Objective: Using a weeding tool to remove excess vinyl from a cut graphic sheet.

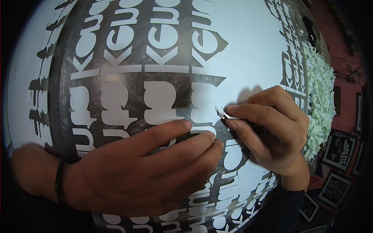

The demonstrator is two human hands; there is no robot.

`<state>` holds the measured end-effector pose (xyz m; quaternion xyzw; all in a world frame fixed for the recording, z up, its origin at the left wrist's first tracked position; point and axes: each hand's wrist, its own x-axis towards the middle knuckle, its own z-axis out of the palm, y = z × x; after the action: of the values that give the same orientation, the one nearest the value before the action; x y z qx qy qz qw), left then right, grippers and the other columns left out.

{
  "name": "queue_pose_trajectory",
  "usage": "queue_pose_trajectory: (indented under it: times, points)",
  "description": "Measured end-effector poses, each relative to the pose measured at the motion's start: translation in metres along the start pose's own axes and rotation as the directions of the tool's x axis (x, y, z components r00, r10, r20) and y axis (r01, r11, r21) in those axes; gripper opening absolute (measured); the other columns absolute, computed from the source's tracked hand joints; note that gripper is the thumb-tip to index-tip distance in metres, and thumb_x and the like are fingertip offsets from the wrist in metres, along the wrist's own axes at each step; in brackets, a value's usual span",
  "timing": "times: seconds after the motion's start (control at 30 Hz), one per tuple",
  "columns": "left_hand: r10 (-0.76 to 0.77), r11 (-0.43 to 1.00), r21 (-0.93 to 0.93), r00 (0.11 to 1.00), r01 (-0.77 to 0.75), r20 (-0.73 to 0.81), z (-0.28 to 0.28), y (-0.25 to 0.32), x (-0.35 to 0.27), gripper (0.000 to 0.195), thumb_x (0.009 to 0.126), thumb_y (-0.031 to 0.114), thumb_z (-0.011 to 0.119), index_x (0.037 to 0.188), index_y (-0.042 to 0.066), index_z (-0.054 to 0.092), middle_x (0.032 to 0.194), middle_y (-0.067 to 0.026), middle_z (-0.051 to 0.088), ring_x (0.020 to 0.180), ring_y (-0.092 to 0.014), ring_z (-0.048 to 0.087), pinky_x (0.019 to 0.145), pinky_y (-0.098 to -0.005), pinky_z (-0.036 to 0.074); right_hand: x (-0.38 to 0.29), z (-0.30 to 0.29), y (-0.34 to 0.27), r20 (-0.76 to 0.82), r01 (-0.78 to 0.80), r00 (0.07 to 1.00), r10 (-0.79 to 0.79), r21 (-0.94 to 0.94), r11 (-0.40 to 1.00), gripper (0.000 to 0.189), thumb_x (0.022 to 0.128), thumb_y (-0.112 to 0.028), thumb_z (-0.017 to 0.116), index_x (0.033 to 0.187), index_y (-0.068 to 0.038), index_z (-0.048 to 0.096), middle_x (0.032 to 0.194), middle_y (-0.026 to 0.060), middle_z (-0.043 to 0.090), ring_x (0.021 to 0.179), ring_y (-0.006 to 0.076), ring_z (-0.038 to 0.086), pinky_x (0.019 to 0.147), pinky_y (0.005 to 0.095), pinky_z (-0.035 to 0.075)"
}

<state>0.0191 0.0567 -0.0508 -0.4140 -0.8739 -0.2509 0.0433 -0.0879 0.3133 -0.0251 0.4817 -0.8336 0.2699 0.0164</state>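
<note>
A white vinyl sheet [250, 61] with cut letter shapes, lying on a dark surface, spreads out before me. My right hand [271, 125] pinches a small curved-tip metal tool, probably tweezers [225, 114], between thumb and forefinger; its points meet the white sheet at the edge of a letter column. Flat across the lower letters lies my left hand [145, 169], fingers pointing right, fingertips pressed on the sheet just left of the tool; it seems to grip nothing. A dark band circles the left wrist. The palms hide the letters beneath them.
Past the right edge is a large heap of pale vinyl scraps [320, 99]. Framed prints [339, 150] stand or lie lower right, near the reddish floor [329, 20]. Cables [349, 74] run at the far right. More lettering strips [291, 58] lie near the sheet's right side.
</note>
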Motion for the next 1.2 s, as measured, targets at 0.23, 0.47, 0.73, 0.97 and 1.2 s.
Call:
queue_pose_trajectory:
  times: [0.23,0.47,0.73,0.97,1.2]
  points:
    - [-0.015,0.999,-0.044,1.000,0.014,-0.026,0.0010,0.0002,0.0002,0.045,0.100,0.038,0.069,0.132,0.008,0.074,0.140,-0.0051,0.073,0.132,-0.022,0.066,0.112,-0.0417,0.056,0.0011,0.0016,0.0034,-0.025,0.018,1.000,-0.018,0.009,1.000,0.026,0.078,-0.001,0.094,0.102,0.000,0.086,0.085,0.0089,0.077,0.076,0.0199,0.070,0.065,0.0315,0.050]
    - [-0.035,0.999,-0.016,0.999,0.034,-0.038,-0.0015,0.0052,-0.0007,0.043,0.100,0.036,0.070,0.131,0.007,0.074,0.137,-0.0052,0.074,0.130,-0.022,0.067,0.111,-0.0418,0.057,0.0065,0.0040,0.0009,-0.031,0.032,0.999,-0.031,0.037,0.999,0.026,0.077,-0.003,0.095,0.101,0.000,0.086,0.085,0.0084,0.077,0.075,0.0192,0.069,0.065,0.0308,0.049]
    - [-0.011,0.999,-0.035,1.000,0.010,-0.029,0.0002,0.0007,0.0002,0.046,0.099,0.040,0.068,0.131,0.006,0.074,0.137,-0.0064,0.074,0.131,-0.023,0.067,0.112,-0.0429,0.057,0.0049,0.0052,0.0024,-0.040,0.053,0.998,-0.053,0.008,0.999,0.028,0.078,-0.004,0.095,0.104,-0.001,0.086,0.085,0.0081,0.075,0.074,0.0187,0.068,0.062,0.0305,0.048]
    - [0.008,1.000,-0.030,0.999,-0.009,-0.039,0.0036,-0.0036,0.0009,0.047,0.103,0.039,0.064,0.133,0.005,0.073,0.138,-0.0069,0.074,0.130,-0.023,0.068,0.111,-0.0431,0.057,0.0057,0.0071,0.0006,-0.037,0.000,0.999,0.001,0.012,1.000,0.034,0.075,-0.004,0.098,0.107,-0.001,0.086,0.088,0.0085,0.070,0.074,0.0176,0.067,0.058,0.0296,0.048]
    - [-0.004,0.998,-0.059,0.998,0.000,-0.066,0.0044,-0.0006,-0.0008,0.046,0.103,0.035,0.067,0.134,0.003,0.072,0.137,-0.0070,0.074,0.127,-0.022,0.069,0.110,-0.0422,0.057,0.0006,0.0055,-0.0050,-0.024,0.170,0.984,-0.178,-0.198,0.965,0.031,0.078,0.001,0.094,0.108,0.001,0.086,0.087,0.0087,0.072,0.073,0.0184,0.068,0.057,0.0309,0.051]
